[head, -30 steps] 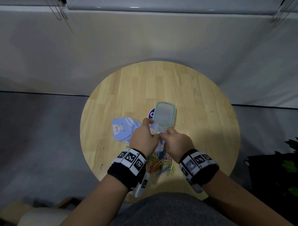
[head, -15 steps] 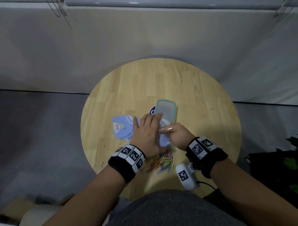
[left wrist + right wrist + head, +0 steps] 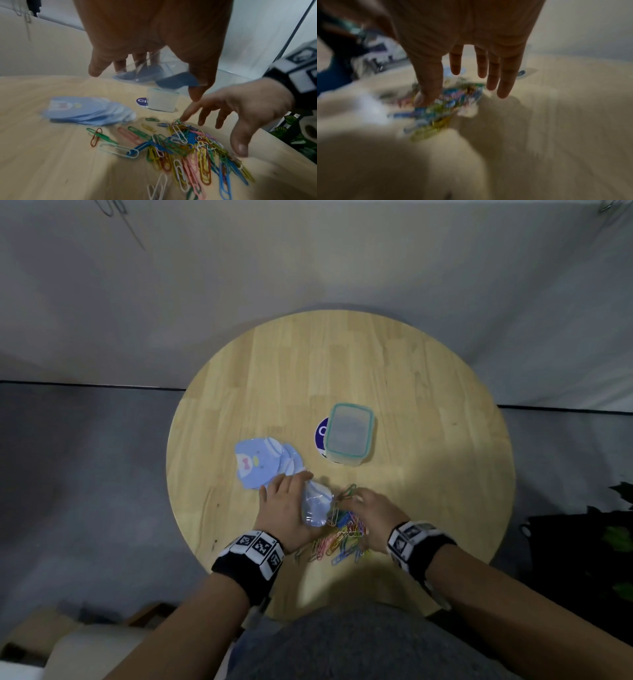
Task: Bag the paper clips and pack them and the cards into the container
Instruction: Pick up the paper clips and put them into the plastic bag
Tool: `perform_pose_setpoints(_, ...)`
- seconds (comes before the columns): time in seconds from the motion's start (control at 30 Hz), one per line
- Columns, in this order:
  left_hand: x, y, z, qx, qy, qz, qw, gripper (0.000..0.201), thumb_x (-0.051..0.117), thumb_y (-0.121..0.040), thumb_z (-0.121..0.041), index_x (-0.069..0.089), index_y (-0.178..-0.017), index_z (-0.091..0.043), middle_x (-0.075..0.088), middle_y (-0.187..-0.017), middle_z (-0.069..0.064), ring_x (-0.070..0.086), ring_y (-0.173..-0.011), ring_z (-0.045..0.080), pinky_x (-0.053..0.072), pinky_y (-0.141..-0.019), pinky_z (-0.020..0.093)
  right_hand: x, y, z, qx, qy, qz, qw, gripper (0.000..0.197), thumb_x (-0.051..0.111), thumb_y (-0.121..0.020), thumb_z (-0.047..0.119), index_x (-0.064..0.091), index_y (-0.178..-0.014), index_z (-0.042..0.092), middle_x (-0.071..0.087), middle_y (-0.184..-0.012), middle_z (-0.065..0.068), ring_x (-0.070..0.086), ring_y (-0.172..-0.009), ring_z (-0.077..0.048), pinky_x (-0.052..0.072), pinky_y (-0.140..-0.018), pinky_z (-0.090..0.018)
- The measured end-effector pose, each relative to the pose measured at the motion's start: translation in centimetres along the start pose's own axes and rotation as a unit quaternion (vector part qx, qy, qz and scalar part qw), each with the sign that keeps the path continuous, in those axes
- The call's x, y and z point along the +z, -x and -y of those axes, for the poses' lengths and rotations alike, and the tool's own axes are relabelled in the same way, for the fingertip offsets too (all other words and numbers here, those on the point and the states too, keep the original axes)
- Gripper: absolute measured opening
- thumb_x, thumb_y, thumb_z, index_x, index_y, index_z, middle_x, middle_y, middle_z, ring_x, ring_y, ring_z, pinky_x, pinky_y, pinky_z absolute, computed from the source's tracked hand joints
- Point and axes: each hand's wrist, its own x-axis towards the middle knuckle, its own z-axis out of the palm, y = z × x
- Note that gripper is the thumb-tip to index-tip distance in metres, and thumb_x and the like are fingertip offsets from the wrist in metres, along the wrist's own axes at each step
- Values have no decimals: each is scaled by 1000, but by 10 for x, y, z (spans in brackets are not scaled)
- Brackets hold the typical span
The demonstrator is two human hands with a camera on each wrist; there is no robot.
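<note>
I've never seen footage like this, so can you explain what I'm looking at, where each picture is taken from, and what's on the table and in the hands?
No machine here: a person works with bare hands, wearing a head camera and one on each wrist. The head view looks down on a round wooden table. On it lie blue cards, a lidded clear container and a pile of coloured paper clips. The left hand holds a clear plastic bag, also seen in the left wrist view. The right hand, fingers spread, reaches over the clips; its wrist view is blurred.
</note>
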Motion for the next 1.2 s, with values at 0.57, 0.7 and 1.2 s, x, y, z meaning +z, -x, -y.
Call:
perform_pose_setpoints(0.57, 26, 13, 6, -43, 17, 75, 996, 91, 62, -58, -54, 27, -136, -24, 44, -133, 0, 38, -122, 27, 29, -102, 42, -1, 8, -1, 103, -212, -125, 964, 20, 65, -81, 8, 74, -99, 10, 72, -107, -10, 66, -99, -25, 46, -86, -20)
perform_pose_setpoints(0.7, 28, 8, 1, -29, 43, 74, 996, 87, 61, -57, -51, 29, -134, -24, 45, -128, 0, 39, -120, 27, 30, -102, 39, -32, 26, 8, 101, -327, -160, 926, 13, 75, -71, 7, 76, -81, 15, 72, -71, -3, 67, -72, -20, 55, -77, -29)
perform_pose_setpoints(1.2, 4, -5, -55, 45, 188, -36, 980, 86, 79, -56, -28, 36, -129, -11, 46, -124, 6, 40, -114, 24, 34, -93, 26, -72, 41, 48, -22, -186, -257, 948, 12, 64, -72, 14, 74, -75, 7, 71, -72, -14, 63, -69, -29, 49, -65, -32)
